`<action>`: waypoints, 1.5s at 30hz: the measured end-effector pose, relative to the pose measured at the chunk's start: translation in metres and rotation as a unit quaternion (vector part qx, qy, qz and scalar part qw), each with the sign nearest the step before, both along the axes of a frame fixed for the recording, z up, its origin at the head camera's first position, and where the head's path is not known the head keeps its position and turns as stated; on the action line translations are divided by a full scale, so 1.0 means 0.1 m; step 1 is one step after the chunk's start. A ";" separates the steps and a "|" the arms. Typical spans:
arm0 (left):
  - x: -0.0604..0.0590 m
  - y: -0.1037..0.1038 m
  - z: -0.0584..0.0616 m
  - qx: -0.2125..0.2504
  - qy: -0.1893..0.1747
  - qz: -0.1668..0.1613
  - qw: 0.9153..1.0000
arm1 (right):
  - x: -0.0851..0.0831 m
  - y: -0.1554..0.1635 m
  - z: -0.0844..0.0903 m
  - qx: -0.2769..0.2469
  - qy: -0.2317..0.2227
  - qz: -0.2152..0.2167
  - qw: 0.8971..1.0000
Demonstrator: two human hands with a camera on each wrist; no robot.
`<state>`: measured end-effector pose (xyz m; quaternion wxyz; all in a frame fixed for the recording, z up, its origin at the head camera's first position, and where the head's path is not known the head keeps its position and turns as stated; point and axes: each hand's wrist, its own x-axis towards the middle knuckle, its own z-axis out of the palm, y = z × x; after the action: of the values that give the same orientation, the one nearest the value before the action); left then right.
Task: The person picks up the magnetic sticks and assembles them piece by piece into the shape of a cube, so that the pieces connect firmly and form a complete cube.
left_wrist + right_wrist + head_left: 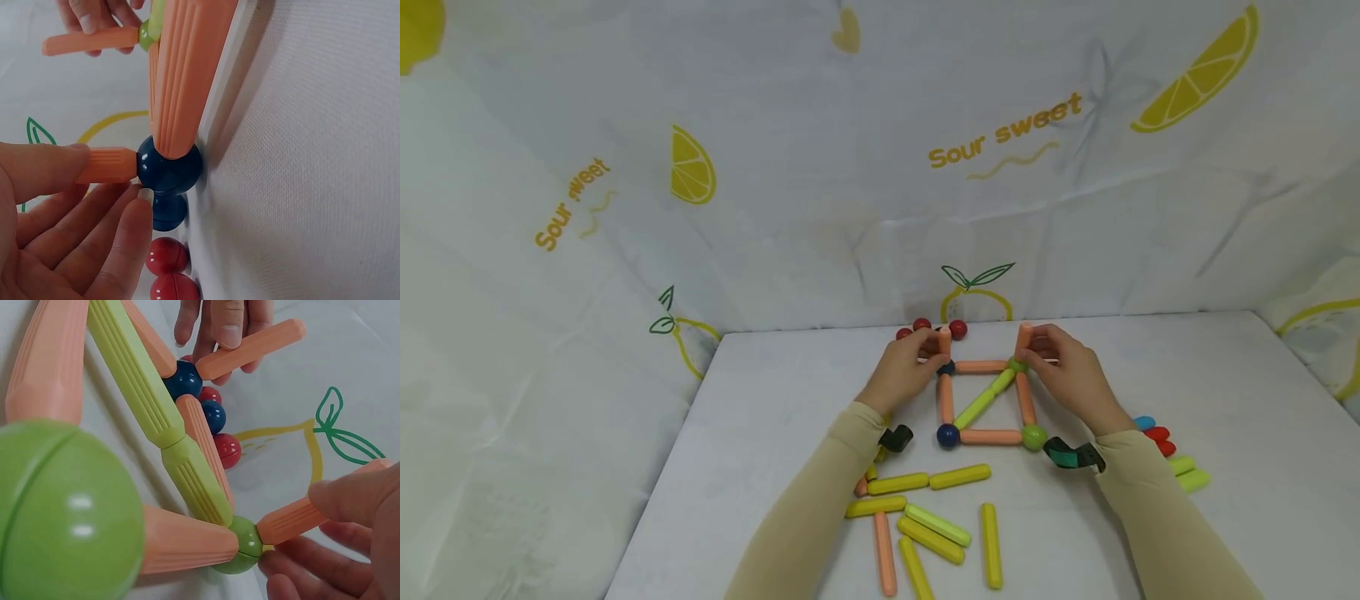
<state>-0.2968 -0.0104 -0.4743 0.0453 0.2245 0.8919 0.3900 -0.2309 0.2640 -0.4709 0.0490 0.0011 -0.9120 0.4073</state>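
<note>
On the white table lies a square of orange sticks (991, 437) with balls at its corners. Both left corners are dark blue balls (948, 436); both right corners are green balls (1033, 437). Two yellow-green sticks (976, 410), end to end, run diagonally across it. My left hand (901, 371) pinches an upright orange stick (112, 165) at the back left blue ball (169, 167), a fingertip near that ball. At the back right green ball (240, 542), my right hand (1071, 375) grips another upright orange stick (292, 521) between thumb and fingers.
Several red balls (957, 330) and another blue ball (169, 212) sit behind the left hand. Loose yellow sticks (992, 546) and an orange stick (885, 554) lie in front of the square. Blue, red and yellow-green pieces (1193, 480) lie beside the right forearm.
</note>
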 end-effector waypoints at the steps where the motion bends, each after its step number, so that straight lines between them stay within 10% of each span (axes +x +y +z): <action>1: 0.00 0.00 0.00 0.001 -0.001 0.000 1.000 | 0.01 0.00 0.01 0.001 -0.003 -0.001 1.000; 14: 0.17 -0.29 0.33 -0.041 0.019 -0.015 0.999 | 0.31 -0.15 0.34 0.013 0.068 -0.035 0.997; 24: 0.82 -1.12 0.27 -0.169 0.072 -0.081 0.980 | 1.00 -0.96 0.39 0.151 0.074 0.130 0.977; 31: 1.00 -1.47 0.07 -0.203 0.147 -0.122 0.960 | 1.38 -1.79 0.19 0.199 0.013 0.314 0.928; 38: 1.12 -1.47 0.04 -0.207 0.175 -0.130 0.954 | 1.53 -2.18 0.04 0.288 0.040 0.335 0.896; 45: 1.21 -1.49 0.03 -0.216 0.219 -0.143 0.941 | 1.61 -2.27 0.03 0.243 0.047 0.356 0.901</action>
<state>-0.1763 -0.1596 -0.4716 -0.0487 0.4145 0.9010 0.1186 -0.0702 0.0372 -0.4676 -0.0580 0.3572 -0.9178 0.1633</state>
